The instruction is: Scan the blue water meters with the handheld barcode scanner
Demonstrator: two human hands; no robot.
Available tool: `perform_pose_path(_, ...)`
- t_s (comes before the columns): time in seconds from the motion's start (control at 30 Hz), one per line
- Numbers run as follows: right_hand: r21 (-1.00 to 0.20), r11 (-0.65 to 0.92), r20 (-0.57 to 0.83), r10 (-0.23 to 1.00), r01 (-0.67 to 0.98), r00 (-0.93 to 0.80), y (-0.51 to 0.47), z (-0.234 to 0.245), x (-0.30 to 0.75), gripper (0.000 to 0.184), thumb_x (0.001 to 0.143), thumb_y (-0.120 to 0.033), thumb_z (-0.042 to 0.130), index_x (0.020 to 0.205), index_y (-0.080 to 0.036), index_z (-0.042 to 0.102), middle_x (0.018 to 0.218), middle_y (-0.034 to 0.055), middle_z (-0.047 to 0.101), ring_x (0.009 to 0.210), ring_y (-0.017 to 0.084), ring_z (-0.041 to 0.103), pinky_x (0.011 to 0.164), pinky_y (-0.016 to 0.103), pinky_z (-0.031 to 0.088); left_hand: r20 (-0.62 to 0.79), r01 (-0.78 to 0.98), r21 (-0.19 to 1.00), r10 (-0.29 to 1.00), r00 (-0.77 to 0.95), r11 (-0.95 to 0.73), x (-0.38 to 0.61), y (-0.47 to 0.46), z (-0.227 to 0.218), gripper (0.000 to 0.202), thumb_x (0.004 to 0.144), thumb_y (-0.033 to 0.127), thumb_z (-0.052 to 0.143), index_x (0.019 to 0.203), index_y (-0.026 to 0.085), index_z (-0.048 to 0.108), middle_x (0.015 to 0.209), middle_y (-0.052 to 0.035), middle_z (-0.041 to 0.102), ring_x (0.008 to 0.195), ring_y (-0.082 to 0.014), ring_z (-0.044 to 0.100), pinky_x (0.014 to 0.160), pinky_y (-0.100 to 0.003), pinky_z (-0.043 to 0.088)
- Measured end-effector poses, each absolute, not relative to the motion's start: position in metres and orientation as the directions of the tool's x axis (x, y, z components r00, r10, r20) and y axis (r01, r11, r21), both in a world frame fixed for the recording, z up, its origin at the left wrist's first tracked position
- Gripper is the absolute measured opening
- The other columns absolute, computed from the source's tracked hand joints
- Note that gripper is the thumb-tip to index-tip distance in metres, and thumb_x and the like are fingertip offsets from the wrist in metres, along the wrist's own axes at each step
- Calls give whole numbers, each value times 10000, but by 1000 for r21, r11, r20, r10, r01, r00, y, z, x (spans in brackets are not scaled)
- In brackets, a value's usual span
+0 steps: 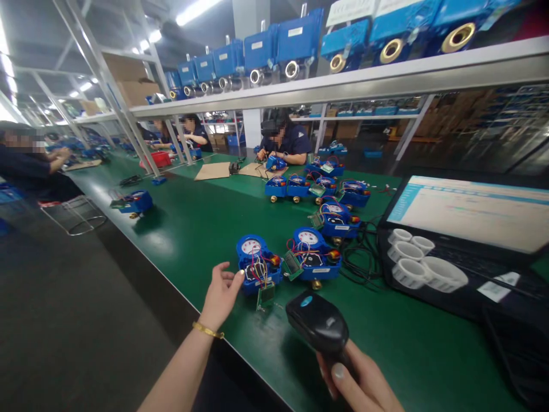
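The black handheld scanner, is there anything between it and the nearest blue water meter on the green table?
Nothing visible: only bare green table separates the black handheld scanner in the right hand from the nearest blue water meter, which the left hand touches.

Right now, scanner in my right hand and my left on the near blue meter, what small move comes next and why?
Probably tip the scanner in the right hand toward the blue meter: the left hand touches its edge, and the scanner's head sits low, short of it.

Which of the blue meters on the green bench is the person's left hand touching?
The nearest blue meter, leftmost of the front pair; the left hand touches its left edge. The others sit farther back.
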State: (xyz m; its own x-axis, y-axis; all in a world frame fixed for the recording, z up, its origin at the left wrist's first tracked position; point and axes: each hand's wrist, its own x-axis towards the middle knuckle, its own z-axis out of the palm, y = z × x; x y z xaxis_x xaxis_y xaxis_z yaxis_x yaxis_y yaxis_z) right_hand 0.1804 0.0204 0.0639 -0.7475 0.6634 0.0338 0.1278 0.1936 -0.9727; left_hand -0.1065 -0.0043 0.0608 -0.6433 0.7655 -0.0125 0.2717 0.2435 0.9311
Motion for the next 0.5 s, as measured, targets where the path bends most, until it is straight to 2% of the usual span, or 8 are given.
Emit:
perform_pose_path(0.07,-982,158,28,657,101,-753,23,61,182,459,929,-593,349,944,-164,513,717,19,497,619,142,453,584,245,367,396,668,737,738,-546,99,-104,-10,69,592,855,403,535,1346,142,332,1240,-180,482,1073,-267,538,893,-478,505)
perform_pose_path(0.13,-984,136,6,664,113,-748,23,59,184,451,933,-587,350,925,-166,510,710,18,503,619,143,458,585,246,359,636,923,381,739,-222,-51,-102,-14,81,481,895,191,464,1363,251,370,1405,-119,372,1288,-272,374,1031,-506,411)
perform_pose_path(0.2,-984,130,-4,674,124,-739,23,59,185,454,934,-587,352,905,-165,518,697,18,509,612,143,460,586,249,355,638,979,61,761,114,-197,-99,-15,94,543,863,18,390,1329,292,439,1444,-65,358,1365,-261,270,1075,-490,376)
perform_pose_path(0.27,-986,125,3,689,114,-725,24,59,184,451,931,-587,361,904,-165,519,700,18,516,607,142,460,587,249,359,562,943,-115,762,321,-312,-98,-11,103,541,842,-28,370,1275,264,512,1400,-52,436,1356,-256,298,1054,-452,417)
perform_pose_path(0.33,-989,115,11,697,96,-717,23,60,183,450,929,-589,365,912,-165,513,701,15,513,599,137,457,580,244,361,507,925,-146,777,374,-350,-98,-7,107,413,870,25,385,1164,218,601,1279,-62,556,1320,-256,367,1030,-425,445)
perform_pose_path(0.37,-990,114,17,697,88,-717,22,60,183,454,927,-593,365,911,-164,513,695,13,508,595,135,455,575,241,361,497,932,-109,793,352,-346,-99,-5,107,339,889,74,399,1091,202,640,1207,-73,602,1297,-258,402,1027,-416,447)
perform_pose_path(0.43,-991,113,23,698,78,-716,20,61,183,460,924,-596,366,894,-163,519,693,16,505,598,136,458,566,236,365,501,947,74,833,236,-313,-101,-1,104,257,909,171,431,950,200,683,1079,-83,654,1250,-253,462,1027,-385,437)
perform_pose_path(0.5,-992,105,29,711,65,-703,15,62,183,475,916,-610,367,874,-164,527,702,22,510,608,140,472,568,236,380,510,898,362,859,33,-250,-104,2,99,227,909,243,462,880,217,685,1008,-71,674,1180,-236,527,1012,-350,431)
